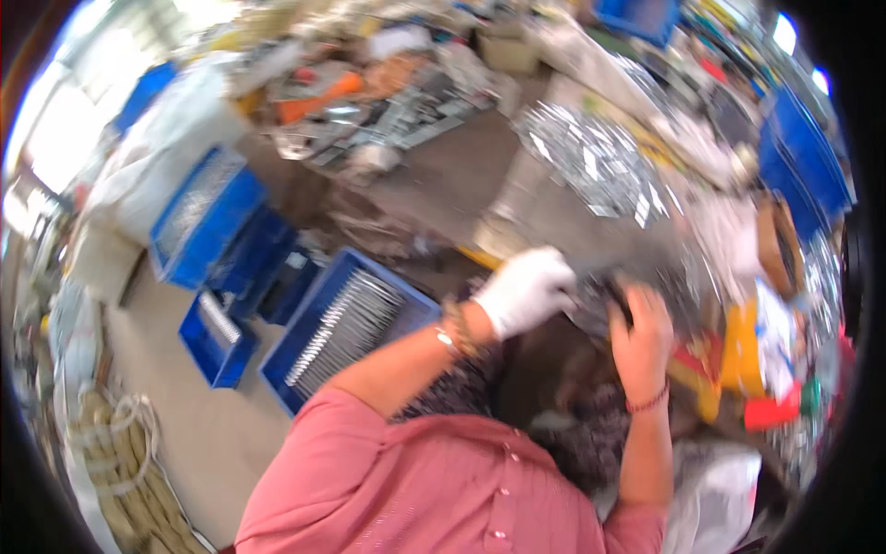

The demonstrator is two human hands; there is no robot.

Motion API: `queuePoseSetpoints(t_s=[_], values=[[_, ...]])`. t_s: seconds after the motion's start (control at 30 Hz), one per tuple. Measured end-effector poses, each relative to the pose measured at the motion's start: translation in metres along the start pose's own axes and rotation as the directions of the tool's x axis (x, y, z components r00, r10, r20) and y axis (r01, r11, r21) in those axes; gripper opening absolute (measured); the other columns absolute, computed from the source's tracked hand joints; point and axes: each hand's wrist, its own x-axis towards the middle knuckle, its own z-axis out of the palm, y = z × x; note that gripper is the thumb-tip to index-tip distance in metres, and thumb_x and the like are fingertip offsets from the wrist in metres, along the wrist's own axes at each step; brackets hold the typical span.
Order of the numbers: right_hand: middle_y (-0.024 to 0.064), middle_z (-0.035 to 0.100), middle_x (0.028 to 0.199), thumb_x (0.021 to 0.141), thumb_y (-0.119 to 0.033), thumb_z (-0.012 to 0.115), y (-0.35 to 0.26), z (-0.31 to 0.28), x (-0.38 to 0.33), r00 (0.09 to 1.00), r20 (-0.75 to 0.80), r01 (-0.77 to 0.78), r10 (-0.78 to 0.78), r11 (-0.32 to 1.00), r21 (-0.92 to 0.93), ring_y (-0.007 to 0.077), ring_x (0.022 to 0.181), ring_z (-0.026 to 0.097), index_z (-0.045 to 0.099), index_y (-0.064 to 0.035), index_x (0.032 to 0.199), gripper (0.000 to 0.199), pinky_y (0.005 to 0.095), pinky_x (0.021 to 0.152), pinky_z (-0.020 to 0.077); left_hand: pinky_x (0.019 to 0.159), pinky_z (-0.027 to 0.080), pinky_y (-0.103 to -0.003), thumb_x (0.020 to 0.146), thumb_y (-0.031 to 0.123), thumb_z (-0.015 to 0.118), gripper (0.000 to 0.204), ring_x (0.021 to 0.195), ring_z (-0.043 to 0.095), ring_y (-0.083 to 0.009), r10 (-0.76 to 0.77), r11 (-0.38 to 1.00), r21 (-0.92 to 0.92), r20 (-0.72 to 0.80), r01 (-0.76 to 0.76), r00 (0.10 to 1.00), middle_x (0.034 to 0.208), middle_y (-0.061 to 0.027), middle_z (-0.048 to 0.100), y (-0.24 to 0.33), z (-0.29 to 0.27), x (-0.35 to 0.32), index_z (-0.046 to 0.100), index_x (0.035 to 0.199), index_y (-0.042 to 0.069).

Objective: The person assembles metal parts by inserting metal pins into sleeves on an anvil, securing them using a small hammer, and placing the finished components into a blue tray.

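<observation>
At far left, blue crates point(205, 214) of bright metal strips stand on the floor, one point(343, 319) just beside the person's knee. The gloved left hand point(524, 291) has its fingers curled on a small dark piece point(602, 297) at the worktop point(554, 217) edge; the bare right hand point(639, 334) closes on it from the other side, though blur hides the exact grip. This looks like the assembling or sorting of small metal parts, and the next move calls for steadying that piece, with the shiny heap point(591, 159) beyond.

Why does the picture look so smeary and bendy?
Head view: motion blur smears the white-gloved left hand and bare right hand; daylight washes out the upper left; the fisheye lens bends edges of the blue plastic crate of metal strips toward the dark rim.
</observation>
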Motion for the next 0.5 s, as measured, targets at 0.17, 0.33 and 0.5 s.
queuePoseSetpoints(t_s=[0.17,0.33,0.5], values=[[0.0124,0.069,0.096,0.086,-0.010,0.073,0.030,0.002,-0.009,0.996,0.057,-0.057,0.064,0.992,-0.112,0.0336,0.096,0.065,0.071,-0.0049,0.112,0.026,0.0468,0.088,0.0526,0.080,0.051,-0.041,0.082,0.018,0.084,0.018,0.087,0.063,-0.0317,-0.037,0.998,-0.046,0.043,0.039,0.998,0.087,-0.0113,0.062,-0.003,-0.006,0.004,0.070,0.083,0.006],[0.0139,0.065,0.099,0.084,-0.003,0.074,0.028,-0.004,-0.018,0.989,-0.084,-0.130,0.124,0.989,-0.071,0.0347,0.092,0.065,0.070,-0.0037,0.113,0.029,0.0451,0.080,0.0541,0.079,0.051,-0.037,0.080,0.007,0.085,0.016,0.086,0.062,-0.0271,-0.126,0.985,-0.108,0.088,0.136,0.988,0.090,-0.0096,0.061,0.005,0.001,0.002,0.072,0.088,0.004],[0.0138,0.059,0.109,0.086,0.000,0.071,0.011,-0.027,-0.037,0.983,0.048,-0.182,0.177,0.974,0.133,0.0358,0.086,0.068,0.070,-0.0059,0.122,0.037,0.0452,0.073,0.0564,0.079,0.051,-0.036,0.079,0.006,0.085,0.017,0.086,0.062,-0.0265,-0.120,0.986,-0.108,0.099,0.131,0.988,0.090,-0.0089,0.062,0.006,0.001,0.000,0.072,0.089,0.004]])
